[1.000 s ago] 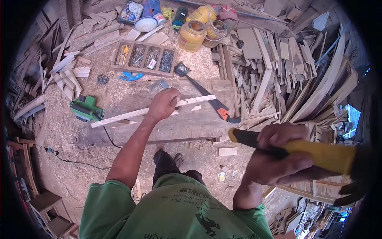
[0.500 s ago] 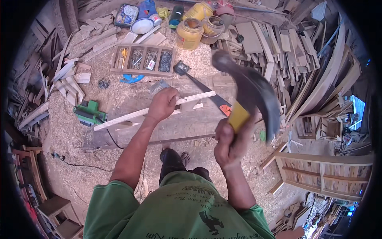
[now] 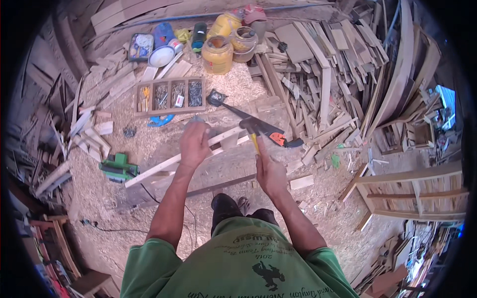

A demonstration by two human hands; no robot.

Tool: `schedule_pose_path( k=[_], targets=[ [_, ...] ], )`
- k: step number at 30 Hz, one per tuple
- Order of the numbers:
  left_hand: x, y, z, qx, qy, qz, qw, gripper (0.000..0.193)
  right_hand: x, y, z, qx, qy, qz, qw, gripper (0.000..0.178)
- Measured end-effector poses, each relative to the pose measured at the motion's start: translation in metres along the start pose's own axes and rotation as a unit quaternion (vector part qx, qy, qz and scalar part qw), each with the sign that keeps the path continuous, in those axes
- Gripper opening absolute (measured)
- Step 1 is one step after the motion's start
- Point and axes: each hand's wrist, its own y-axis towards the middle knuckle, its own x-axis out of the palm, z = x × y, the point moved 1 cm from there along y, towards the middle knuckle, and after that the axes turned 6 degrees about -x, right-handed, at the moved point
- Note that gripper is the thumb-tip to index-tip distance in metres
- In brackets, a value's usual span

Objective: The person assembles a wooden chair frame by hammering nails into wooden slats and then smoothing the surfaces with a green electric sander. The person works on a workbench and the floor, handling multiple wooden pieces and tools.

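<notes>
My right hand (image 3: 272, 174) grips the yellow handle of a hammer (image 3: 251, 125). Its dark head is at the right end of a pale, narrow wooden frame (image 3: 164, 165), made of two long strips joined by short crosspieces. My left hand (image 3: 194, 143) is over the middle of that frame, its fingers toward a small greyish packet that they partly cover. Motion blurs those fingers, so their grip is unclear. The frame lies on a wide wooden plank (image 3: 218, 181). Beyond the hammer rests a handsaw (image 3: 253, 120) with an orange and black handle.
A compartment box of nails (image 3: 170, 110) stands beyond my left hand, with a blue tool (image 3: 160, 120) beside it. A green power planer (image 3: 119, 168) is at left. Yellow jars (image 3: 217, 57) stand at the back. Scrap wood (image 3: 323, 74) fills the right; shavings cover the floor.
The hammer has come down from its raised place near the camera to the frame's right end. My left hand has shifted slightly away from me, toward the small packet. The whole view has tilted.
</notes>
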Motion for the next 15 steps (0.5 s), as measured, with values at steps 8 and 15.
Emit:
schedule_pose_path(
  k=[8, 15],
  targets=[
    [0.029, 0.007, 0.007, -0.086, -0.096, -0.084, 0.988, 0.007, 0.01, -0.007, 0.002, -0.01, 0.013, 0.031, 0.999, 0.065],
    [0.036, 0.007, -0.001, -0.107, -0.108, -0.15, 0.977, 0.006, -0.055, -0.003, -0.034, 0.011, 0.143, 0.063, 0.988, 0.062]
  ],
)
